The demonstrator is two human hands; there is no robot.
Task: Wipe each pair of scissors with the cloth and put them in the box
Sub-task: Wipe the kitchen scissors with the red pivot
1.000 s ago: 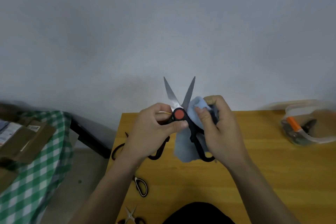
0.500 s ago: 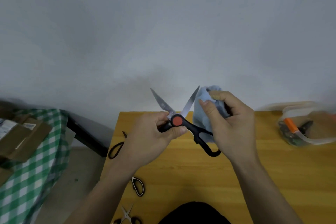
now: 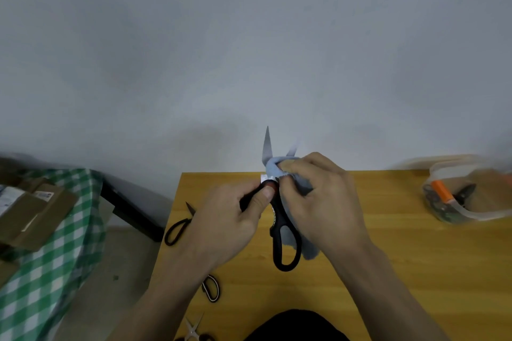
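Mid-wipe: left hand (image 3: pixel 230 219) grips the black scissors (image 3: pixel 282 232) above the worktop (image 3: pixel 388 271), right hand (image 3: pixel 321 196) pinching the blue cloth (image 3: pixel 277 167) round the blades. Next up, probably dropping them in the box (image 3: pixel 471 216), far right.

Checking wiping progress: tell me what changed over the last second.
The right hand slid the light blue cloth from the right blade's tip down to the pivot. The black-handled kitchen scissors swung upright. The left hand still grips them; the clear plastic box and other scissors stayed put.
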